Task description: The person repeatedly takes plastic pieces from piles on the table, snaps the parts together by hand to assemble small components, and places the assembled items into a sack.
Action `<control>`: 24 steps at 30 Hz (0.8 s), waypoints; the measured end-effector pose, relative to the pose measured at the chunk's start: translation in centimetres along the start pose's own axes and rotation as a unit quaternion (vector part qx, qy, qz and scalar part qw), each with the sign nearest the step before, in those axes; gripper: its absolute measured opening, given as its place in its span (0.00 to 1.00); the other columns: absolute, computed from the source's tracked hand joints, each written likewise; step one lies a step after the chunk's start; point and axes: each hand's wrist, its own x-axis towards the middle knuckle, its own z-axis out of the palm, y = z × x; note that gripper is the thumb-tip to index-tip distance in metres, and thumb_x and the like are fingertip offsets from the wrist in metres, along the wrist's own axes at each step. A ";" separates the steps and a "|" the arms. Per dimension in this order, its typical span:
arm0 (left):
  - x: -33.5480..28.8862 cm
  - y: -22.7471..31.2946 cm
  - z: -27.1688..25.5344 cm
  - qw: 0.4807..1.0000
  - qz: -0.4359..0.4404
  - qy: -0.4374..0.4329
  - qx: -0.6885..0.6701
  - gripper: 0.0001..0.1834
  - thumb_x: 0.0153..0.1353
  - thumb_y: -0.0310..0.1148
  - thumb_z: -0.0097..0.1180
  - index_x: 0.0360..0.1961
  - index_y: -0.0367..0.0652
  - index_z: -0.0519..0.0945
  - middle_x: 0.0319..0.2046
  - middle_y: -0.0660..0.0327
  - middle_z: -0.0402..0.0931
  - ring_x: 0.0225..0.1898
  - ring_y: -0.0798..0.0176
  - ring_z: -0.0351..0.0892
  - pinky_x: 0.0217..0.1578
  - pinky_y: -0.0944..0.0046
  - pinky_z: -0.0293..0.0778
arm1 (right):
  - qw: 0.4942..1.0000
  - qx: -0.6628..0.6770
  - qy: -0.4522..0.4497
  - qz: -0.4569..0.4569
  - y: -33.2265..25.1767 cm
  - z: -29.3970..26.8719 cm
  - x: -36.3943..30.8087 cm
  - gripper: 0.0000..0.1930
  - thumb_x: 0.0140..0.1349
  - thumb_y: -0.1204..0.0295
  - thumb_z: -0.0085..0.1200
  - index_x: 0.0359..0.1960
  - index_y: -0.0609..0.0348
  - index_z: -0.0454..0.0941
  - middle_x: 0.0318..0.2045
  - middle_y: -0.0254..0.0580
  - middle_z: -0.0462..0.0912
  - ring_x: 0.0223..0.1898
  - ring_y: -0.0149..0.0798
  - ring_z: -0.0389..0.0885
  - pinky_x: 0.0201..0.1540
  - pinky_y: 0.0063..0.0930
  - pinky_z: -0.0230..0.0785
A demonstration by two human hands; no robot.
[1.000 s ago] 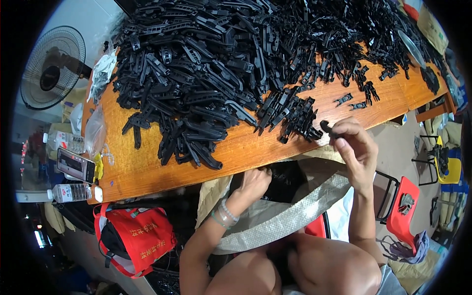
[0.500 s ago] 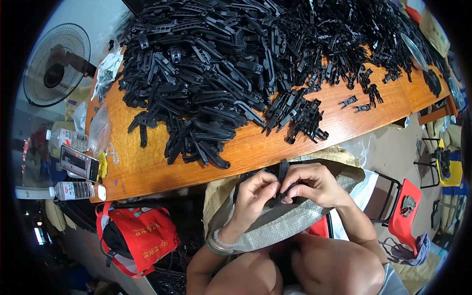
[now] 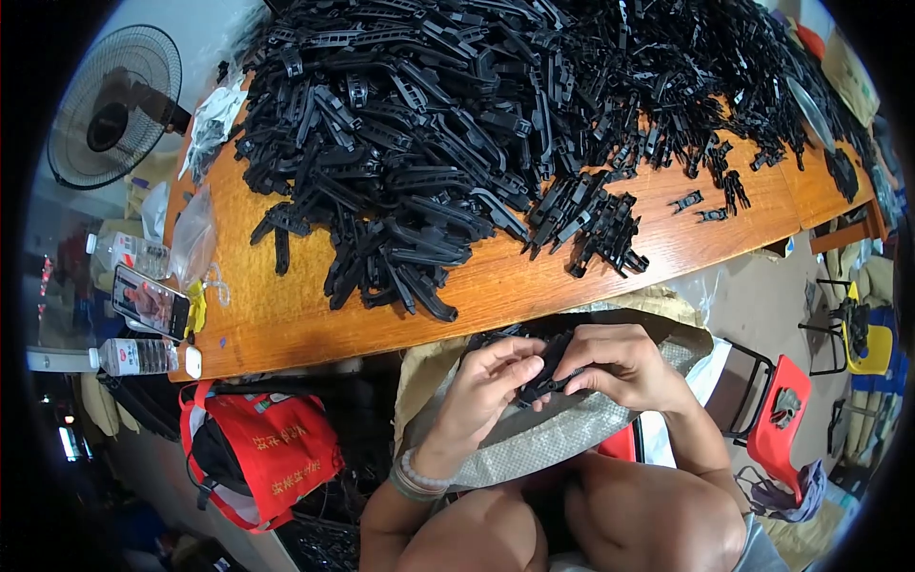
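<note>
Landmark: table [image 3: 276, 324]. A black plastic part [image 3: 550, 368] is off the table's near edge, above the open mouth of a woven sack [image 3: 562, 441]. Left hand [image 3: 488, 384] pinches it on one side, right hand [image 3: 626, 365] on the other; the fingers of both grasp it (one piece or two joined, cannot tell).

Progress, by judgement: this part looks mid-handling, not yet let go. Much appears left: a heap of long black pieces [image 3: 410, 153] covers the table's left and middle, and small black clips [image 3: 593, 224] lie toward its right, some close to its near edge. Finished pieces cannot be told from loose ones; the sack's contents are too dark to count.

Writing: a red bag [image 3: 303, 448], below the table's left end, bears yellow characters, not transcribed. A bottle [image 3: 140, 357] beside that end has a printed label, too small to read. No marking legible on the black pieces.
</note>
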 end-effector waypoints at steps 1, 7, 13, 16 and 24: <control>-0.1 -0.3 -0.3 1.000 -0.014 0.012 0.016 0.17 0.62 0.24 0.51 0.52 0.27 0.71 0.38 0.54 0.77 0.28 0.68 0.77 0.29 0.72 0.74 | 0.999 -0.027 -0.003 -0.019 0.0 0.0 0.0 0.07 0.50 0.80 0.60 0.32 0.64 0.77 0.27 0.44 0.78 0.29 0.45 0.77 0.31 0.33 0.69; -1.0 1.2 0.7 0.959 0.071 0.019 0.273 0.17 0.60 0.24 0.54 0.51 0.29 0.73 0.35 0.54 0.78 0.24 0.70 0.76 0.24 0.72 0.72 | 0.987 -0.142 0.053 -0.043 -0.1 1.0 -0.1 0.09 0.49 0.78 0.62 0.32 0.64 0.76 0.25 0.45 0.76 0.28 0.47 0.75 0.31 0.35 0.69; -1.9 0.7 1.0 0.868 0.220 0.012 0.445 0.22 0.55 0.23 0.59 0.51 0.28 0.69 0.32 0.44 0.78 0.30 0.51 0.82 0.28 0.60 0.75 | 0.987 -0.127 0.072 -0.068 0.0 1.1 -0.5 0.13 0.48 0.75 0.63 0.35 0.63 0.76 0.28 0.45 0.77 0.30 0.48 0.75 0.33 0.35 0.69; -1.7 1.3 1.1 0.797 0.287 0.002 0.532 0.21 0.54 0.22 0.59 0.49 0.28 0.70 0.32 0.43 0.77 0.30 0.45 0.81 0.28 0.58 0.75 | 0.949 -0.258 0.147 -0.104 -1.3 1.2 0.3 0.16 0.48 0.73 0.62 0.39 0.63 0.76 0.34 0.47 0.77 0.35 0.48 0.75 0.37 0.37 0.68; -1.7 1.5 1.4 0.777 0.305 -0.005 0.551 0.19 0.49 0.21 0.63 0.43 0.30 0.75 0.31 0.46 0.79 0.30 0.48 0.82 0.29 0.61 0.76 | 0.965 -0.221 0.089 -0.109 -0.1 1.5 -0.3 0.15 0.48 0.73 0.62 0.38 0.65 0.76 0.31 0.45 0.79 0.32 0.45 0.77 0.35 0.32 0.66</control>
